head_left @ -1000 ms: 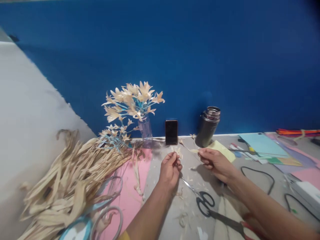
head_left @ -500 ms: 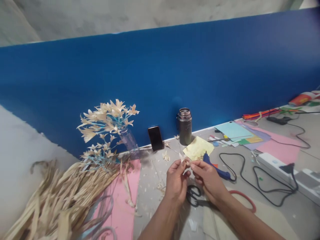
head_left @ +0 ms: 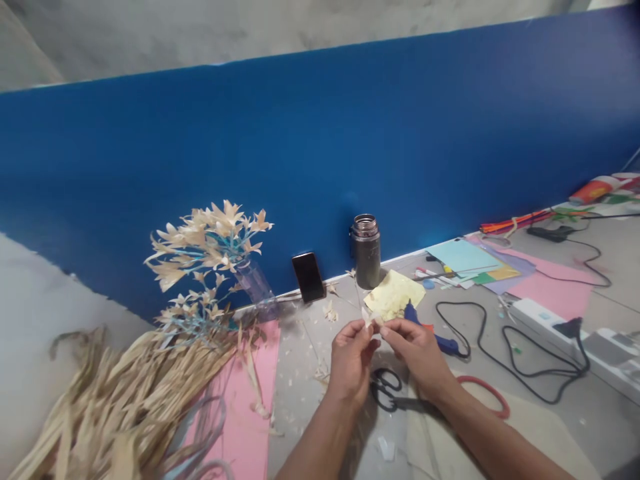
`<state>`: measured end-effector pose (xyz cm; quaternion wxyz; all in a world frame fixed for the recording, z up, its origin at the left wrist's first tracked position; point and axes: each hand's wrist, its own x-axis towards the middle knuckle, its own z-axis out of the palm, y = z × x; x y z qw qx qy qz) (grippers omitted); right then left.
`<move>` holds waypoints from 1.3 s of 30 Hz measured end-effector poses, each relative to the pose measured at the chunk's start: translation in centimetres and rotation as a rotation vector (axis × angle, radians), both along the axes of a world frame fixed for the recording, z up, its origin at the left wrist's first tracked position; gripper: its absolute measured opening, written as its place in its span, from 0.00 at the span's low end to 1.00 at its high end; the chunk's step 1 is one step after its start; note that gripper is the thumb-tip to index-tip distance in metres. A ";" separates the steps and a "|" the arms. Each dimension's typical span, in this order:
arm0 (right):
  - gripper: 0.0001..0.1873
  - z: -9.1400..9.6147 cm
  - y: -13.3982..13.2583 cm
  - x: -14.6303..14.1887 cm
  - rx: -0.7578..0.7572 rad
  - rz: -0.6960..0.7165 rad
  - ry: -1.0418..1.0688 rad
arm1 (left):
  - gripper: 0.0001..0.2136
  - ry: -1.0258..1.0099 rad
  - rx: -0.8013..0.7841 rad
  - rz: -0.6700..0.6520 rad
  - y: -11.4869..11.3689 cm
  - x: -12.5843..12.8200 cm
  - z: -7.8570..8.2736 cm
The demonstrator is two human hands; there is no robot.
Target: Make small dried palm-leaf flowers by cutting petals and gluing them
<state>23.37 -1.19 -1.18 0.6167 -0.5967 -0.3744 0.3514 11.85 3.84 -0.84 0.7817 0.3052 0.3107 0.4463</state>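
Between my two hands is a small cream flower (head_left: 367, 316) that looks made of dried husk. My left hand (head_left: 353, 360) pinches it between thumb and fingers, petals pointing up. My right hand (head_left: 419, 353) is closed too, its thumb and fingertips meeting the flower's right side; the fingers hide much of it. Black-handled scissors (head_left: 385, 389) lie on the tiled surface below and between the hands. Beyond the right hand rests a blue glue gun (head_left: 445, 343), partly covered by it. A crumpled yellow paper (head_left: 395, 293) lies just past the fingertips.
Husk flowers (head_left: 215, 237) stand in a clear vase (head_left: 255, 287) at left, above a heap of dried husks (head_left: 125, 400). A phone (head_left: 309, 277) and an open flask (head_left: 367, 250) stand by the blue wall. A black cord (head_left: 483, 333) and power strip (head_left: 540, 320) lie right.
Both hands remain together at the flower, with only slight finger movement. The whole view has shifted a little, so surrounding things appear slightly farther left.
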 end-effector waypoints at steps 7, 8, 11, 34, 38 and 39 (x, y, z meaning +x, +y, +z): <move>0.13 -1.2 0.2 -0.3 0.006 -0.034 -0.045 | 0.15 0.088 0.084 0.038 0.2 1.0 -2.2; 0.13 -1.2 0.1 -0.1 0.000 -0.005 -0.040 | 0.15 0.103 0.094 0.031 0.3 1.0 -2.3; 0.13 -0.9 -0.2 1.1 -0.046 0.058 0.033 | 0.13 0.160 0.139 -0.021 1.0 0.6 -2.1; 0.15 -0.4 0.5 6.5 -0.173 0.185 -0.093 | 0.14 0.260 0.095 -0.067 4.4 2.3 -2.8; 0.11 -1.0 -0.9 9.7 -0.262 0.071 -0.708 | 0.12 0.354 0.226 -0.015 7.1 3.2 -2.6; 0.11 -1.5 -1.3 10.3 -0.319 0.042 -0.838 | 0.11 0.373 0.254 -0.012 7.7 3.5 -2.7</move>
